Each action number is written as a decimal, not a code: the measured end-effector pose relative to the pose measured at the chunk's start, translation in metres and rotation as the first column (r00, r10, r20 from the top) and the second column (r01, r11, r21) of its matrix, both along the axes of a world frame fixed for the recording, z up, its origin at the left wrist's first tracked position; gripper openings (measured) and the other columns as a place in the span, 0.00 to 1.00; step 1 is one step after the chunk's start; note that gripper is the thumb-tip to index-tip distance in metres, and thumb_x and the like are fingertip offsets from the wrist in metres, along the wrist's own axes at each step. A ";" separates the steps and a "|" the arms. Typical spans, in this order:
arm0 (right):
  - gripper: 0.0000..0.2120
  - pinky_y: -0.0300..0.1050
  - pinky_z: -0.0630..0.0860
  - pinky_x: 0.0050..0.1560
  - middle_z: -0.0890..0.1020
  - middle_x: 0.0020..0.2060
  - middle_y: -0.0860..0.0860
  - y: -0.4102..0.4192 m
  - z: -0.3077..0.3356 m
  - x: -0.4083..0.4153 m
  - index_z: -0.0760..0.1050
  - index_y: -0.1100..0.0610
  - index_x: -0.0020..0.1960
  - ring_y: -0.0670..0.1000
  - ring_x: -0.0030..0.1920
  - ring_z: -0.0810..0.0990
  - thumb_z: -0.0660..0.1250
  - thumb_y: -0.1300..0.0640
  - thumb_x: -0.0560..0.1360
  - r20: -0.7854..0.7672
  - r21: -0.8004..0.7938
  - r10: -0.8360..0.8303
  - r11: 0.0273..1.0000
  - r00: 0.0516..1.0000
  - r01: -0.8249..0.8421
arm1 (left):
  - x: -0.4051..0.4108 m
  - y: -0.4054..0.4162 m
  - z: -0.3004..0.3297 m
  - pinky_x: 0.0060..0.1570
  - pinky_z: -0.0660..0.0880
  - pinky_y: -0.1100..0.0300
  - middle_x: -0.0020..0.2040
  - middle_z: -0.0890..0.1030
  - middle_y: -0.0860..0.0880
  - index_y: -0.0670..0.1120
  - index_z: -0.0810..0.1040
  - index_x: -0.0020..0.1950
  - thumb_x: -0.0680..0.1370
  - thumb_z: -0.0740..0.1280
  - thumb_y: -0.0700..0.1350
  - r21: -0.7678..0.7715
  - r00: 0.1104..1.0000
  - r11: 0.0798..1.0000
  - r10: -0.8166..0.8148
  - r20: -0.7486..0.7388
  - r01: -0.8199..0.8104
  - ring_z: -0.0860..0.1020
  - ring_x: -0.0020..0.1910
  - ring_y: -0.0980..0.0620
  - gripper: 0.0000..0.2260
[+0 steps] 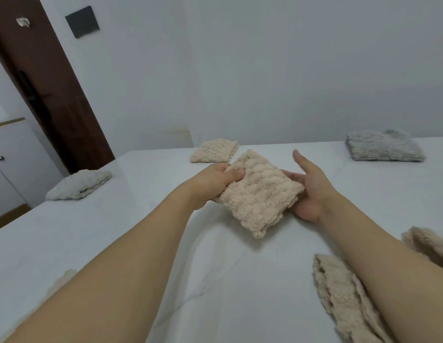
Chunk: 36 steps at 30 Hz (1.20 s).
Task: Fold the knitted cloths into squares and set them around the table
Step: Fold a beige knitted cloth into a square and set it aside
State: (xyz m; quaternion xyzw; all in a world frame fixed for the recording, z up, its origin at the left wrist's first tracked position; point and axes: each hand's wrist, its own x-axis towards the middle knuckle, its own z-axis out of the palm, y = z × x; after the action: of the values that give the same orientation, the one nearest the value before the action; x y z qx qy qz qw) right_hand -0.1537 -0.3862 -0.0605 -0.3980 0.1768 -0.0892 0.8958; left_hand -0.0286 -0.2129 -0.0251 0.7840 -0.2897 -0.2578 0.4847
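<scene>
The left hand point(216, 180) pinches the folded beige cloth point(259, 194) while the right hand point(308, 186), fingers straight, supports it underneath, probably to keep the square together.

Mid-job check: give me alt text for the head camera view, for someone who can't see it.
Two bare hands hold a folded beige knitted cloth over a white table: the left hand grips its left edge, the right hand supports it with open fingers. Folded cloths already lie at the far left, far centre and far right; unfolded beige ones wait near right.
</scene>
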 end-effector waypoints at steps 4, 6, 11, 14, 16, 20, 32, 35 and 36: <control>0.30 0.58 0.73 0.61 0.82 0.56 0.62 0.019 0.003 0.000 0.75 0.65 0.61 0.61 0.58 0.81 0.62 0.39 0.76 0.043 -0.023 0.030 0.999 0.999 -0.029 | -0.014 -0.003 -0.030 0.43 0.80 0.60 0.53 0.84 0.48 0.47 0.77 0.59 0.82 0.65 0.52 -0.249 0.970 0.939 0.241 -0.019 -0.238 0.83 0.48 0.53 0.11; 0.19 0.55 0.77 0.56 0.84 0.53 0.60 0.028 0.000 0.007 0.76 0.63 0.60 0.59 0.54 0.83 0.63 0.49 0.79 -0.004 -0.180 -0.057 0.982 0.998 0.056 | -0.019 -0.005 -0.040 0.48 0.79 0.58 0.54 0.85 0.48 0.46 0.78 0.61 0.81 0.65 0.51 -0.280 0.958 0.916 0.267 -0.106 -0.287 0.83 0.51 0.51 0.13; 0.11 0.48 0.78 0.52 0.82 0.53 0.53 0.036 -0.011 0.018 0.73 0.55 0.59 0.52 0.51 0.81 0.58 0.52 0.81 0.015 -0.663 -0.288 0.714 0.957 0.225 | -0.020 -0.004 -0.028 0.55 0.78 0.52 0.51 0.86 0.47 0.48 0.83 0.58 0.78 0.64 0.60 -0.185 0.933 0.941 0.228 -0.280 -0.285 0.84 0.51 0.47 0.19; 0.14 0.45 0.73 0.44 0.78 0.47 0.51 0.037 -0.013 0.013 0.70 0.58 0.55 0.49 0.45 0.77 0.57 0.48 0.81 0.063 -0.867 -0.339 0.448 0.939 0.220 | -0.018 -0.008 -0.037 0.58 0.79 0.50 0.52 0.86 0.47 0.47 0.81 0.59 0.79 0.64 0.59 -0.184 0.955 0.942 0.258 -0.144 -0.282 0.84 0.52 0.49 0.19; 0.15 0.41 0.70 0.39 0.77 0.43 0.50 0.034 -0.014 0.012 0.70 0.59 0.53 0.46 0.40 0.74 0.56 0.47 0.81 0.082 -0.895 -0.367 0.383 0.927 0.231 | -0.019 -0.011 -0.045 0.58 0.79 0.48 0.52 0.86 0.48 0.47 0.81 0.57 0.80 0.64 0.55 -0.244 0.958 0.926 0.282 -0.056 -0.287 0.84 0.51 0.50 0.14; 0.17 0.42 0.70 0.39 0.78 0.45 0.51 0.028 -0.015 0.012 0.70 0.59 0.53 0.48 0.42 0.75 0.56 0.45 0.81 0.088 -0.893 -0.396 0.376 0.914 0.248 | -0.029 -0.013 -0.050 0.56 0.78 0.45 0.48 0.85 0.51 0.50 0.79 0.52 0.79 0.64 0.57 -0.307 0.943 0.913 0.314 0.110 -0.268 0.83 0.49 0.50 0.12; 0.15 0.47 0.75 0.49 0.80 0.48 0.55 0.030 -0.024 0.018 0.73 0.59 0.53 0.54 0.50 0.79 0.58 0.47 0.81 0.151 -0.799 -0.437 0.474 0.887 0.370 | -0.023 -0.015 -0.056 0.48 0.76 0.47 0.41 0.80 0.45 0.45 0.72 0.47 0.82 0.62 0.55 -0.332 0.921 0.897 0.357 0.158 -0.291 0.77 0.40 0.50 0.13; 0.15 0.46 0.75 0.46 0.80 0.46 0.56 0.030 -0.021 0.015 0.72 0.61 0.51 0.52 0.44 0.78 0.58 0.48 0.81 0.082 -0.785 -0.435 0.526 0.897 0.327 | -0.028 -0.019 -0.054 0.42 0.73 0.51 0.36 0.76 0.50 0.47 0.70 0.44 0.82 0.61 0.54 -0.245 0.911 0.905 0.388 0.139 -0.348 0.75 0.36 0.51 0.13; 0.15 0.45 0.75 0.44 0.80 0.45 0.55 0.028 -0.017 0.014 0.73 0.60 0.51 0.51 0.44 0.78 0.58 0.48 0.81 0.035 -0.777 -0.417 0.560 0.908 0.287 | -0.031 -0.020 -0.051 0.41 0.73 0.52 0.36 0.76 0.51 0.47 0.70 0.44 0.82 0.61 0.54 -0.214 0.910 0.905 0.398 0.119 -0.368 0.75 0.36 0.51 0.13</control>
State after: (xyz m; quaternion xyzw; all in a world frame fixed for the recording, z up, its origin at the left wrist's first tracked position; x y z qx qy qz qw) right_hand -0.1399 -0.3578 -0.0777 -0.7018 0.2658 -0.3023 0.5878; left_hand -0.0601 -0.2333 -0.0762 0.7946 -0.1907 -0.0656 0.5727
